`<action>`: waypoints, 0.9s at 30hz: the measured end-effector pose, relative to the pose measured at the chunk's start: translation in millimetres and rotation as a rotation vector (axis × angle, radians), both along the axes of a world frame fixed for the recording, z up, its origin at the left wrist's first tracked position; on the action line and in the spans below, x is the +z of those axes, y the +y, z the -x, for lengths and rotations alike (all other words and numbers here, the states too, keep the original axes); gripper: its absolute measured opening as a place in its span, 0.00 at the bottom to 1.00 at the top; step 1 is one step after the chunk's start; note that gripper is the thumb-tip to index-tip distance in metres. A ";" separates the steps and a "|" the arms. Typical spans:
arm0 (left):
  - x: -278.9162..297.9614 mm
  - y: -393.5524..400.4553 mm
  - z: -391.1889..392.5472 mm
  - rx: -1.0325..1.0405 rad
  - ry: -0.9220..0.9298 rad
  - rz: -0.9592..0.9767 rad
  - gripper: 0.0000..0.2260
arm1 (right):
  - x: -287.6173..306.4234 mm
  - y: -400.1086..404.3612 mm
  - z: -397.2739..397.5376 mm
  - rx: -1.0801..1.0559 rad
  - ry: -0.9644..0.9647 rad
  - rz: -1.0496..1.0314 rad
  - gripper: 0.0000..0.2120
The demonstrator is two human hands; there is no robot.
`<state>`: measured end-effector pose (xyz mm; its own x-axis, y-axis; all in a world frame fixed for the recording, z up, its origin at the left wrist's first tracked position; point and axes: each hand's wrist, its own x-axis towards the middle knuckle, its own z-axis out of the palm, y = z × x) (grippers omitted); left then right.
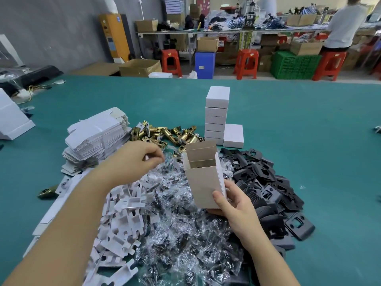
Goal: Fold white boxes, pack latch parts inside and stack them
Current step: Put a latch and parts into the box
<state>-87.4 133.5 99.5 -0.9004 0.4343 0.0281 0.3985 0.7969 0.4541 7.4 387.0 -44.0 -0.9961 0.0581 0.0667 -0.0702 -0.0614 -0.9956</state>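
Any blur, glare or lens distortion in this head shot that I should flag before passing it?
Head view: wide-angle bending curves the table edge and stretches the forearms; the clear bags throw small glints; the left hand fingertips look slightly motion-smeared; the open box and box stack stay sharp; light is even, shadows soft.

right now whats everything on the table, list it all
open box: one, white outside, brown inside, held upright above the bags
closed boxes: one tall stack plus one beside it, white, centre back
flat box blanks: a pile, white, left
latch bolts: a heap, brass, behind the hands
bagged parts: a heap, clear plastic, centre front
plates: a heap, black, right
card inserts: a heap, white, front left
table: teal
left hand: pinching a bag
right hand: gripping the open box
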 end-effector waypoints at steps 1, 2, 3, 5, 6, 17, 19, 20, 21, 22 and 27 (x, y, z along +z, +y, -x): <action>-2.1 -9.9 1.8 0.004 -0.053 0.111 0.05 | -0.9 0.1 0.4 -0.006 -0.004 -0.010 0.15; -5.1 -19.0 2.5 0.005 -0.130 0.200 0.04 | -1.8 0.3 0.7 -0.011 -0.009 -0.019 0.15; -8.2 -26.2 1.7 0.002 -0.213 0.270 0.03 | -2.7 0.5 0.8 -0.013 -0.013 -0.024 0.15; -15.6 -36.4 -2.0 -0.014 -0.307 0.381 0.08 | -4.1 0.9 0.8 -0.013 -0.024 -0.021 0.16; -19.7 -39.6 -3.9 -0.020 -0.318 0.406 0.10 | -4.9 1.2 0.9 -0.015 -0.028 -0.021 0.16; -49.0 -41.4 -13.2 0.017 -0.317 0.385 0.11 | -7.3 1.9 2.4 -0.034 -0.019 -0.027 0.25; -50.1 -41.2 -12.3 0.025 -0.296 0.371 0.10 | -8.2 2.1 2.6 -0.024 -0.015 -0.030 0.23; -50.2 -41.1 -11.8 0.030 -0.282 0.365 0.11 | -8.5 2.2 2.6 -0.022 -0.015 -0.029 0.23; -50.0 -40.6 -11.0 0.034 -0.268 0.361 0.11 | -9.0 2.3 2.9 -0.022 -0.016 -0.029 0.22; -49.9 -39.8 -10.5 0.034 -0.258 0.365 0.10 | -9.6 2.5 3.1 -0.023 -0.016 -0.028 0.21; -45.3 -35.0 -9.3 0.028 -0.271 0.411 0.08 | -10.8 3.3 3.3 -0.012 -0.014 -0.021 0.21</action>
